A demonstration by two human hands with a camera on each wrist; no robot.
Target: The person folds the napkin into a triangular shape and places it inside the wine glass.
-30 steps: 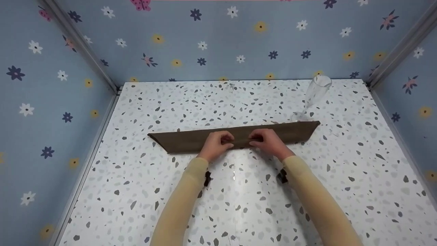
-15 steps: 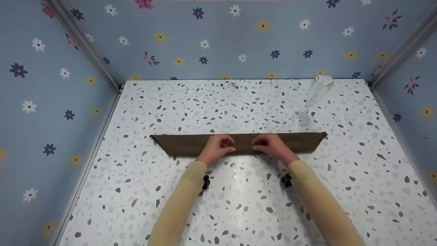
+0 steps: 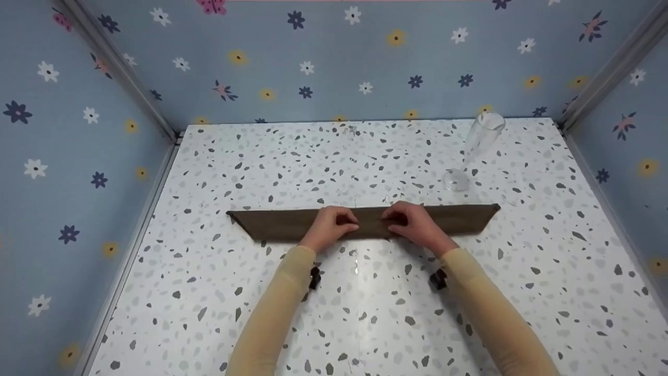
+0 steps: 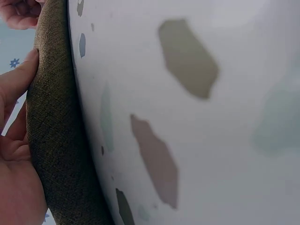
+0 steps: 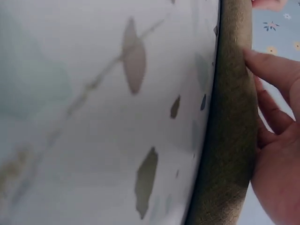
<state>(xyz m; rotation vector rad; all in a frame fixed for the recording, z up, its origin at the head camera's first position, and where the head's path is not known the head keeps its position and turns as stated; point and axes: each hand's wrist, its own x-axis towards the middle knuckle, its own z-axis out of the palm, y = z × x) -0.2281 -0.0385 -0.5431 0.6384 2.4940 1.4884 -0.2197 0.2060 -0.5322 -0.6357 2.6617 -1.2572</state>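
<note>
A long, narrow brown cloth (image 3: 282, 223) lies on a white speckled table (image 3: 172, 324), on the person's side of a clear stemmed glass (image 3: 482, 134). From the head camera it looks like a flat band with slanting ends, its edge facing the glass longer than the opposite edge. The wrist cameras show a thick, rounded band with a coarse weave, shading from tan to dark olive.

Both hands hold the middle of the cloth with curled fingers, thumb tips pressed to its surface. The right hand (image 3: 415, 224) is nearer the glass; the left hand (image 3: 327, 228) is farther from it. How far the fingers reach under the cloth cannot be seen.

The cloth's underside is hidden, and the hands cover parts of its top. Each wrist view cuts off both ends of the cloth and shows only a sliver of the opposite hand. The glass's thin stem almost vanishes against the speckles. On the side away from the glass, two pale yellow sleeves (image 3: 279, 308) run out of frame, with small dark objects (image 3: 438, 279), too unclear to identify, at the wrists.
</note>
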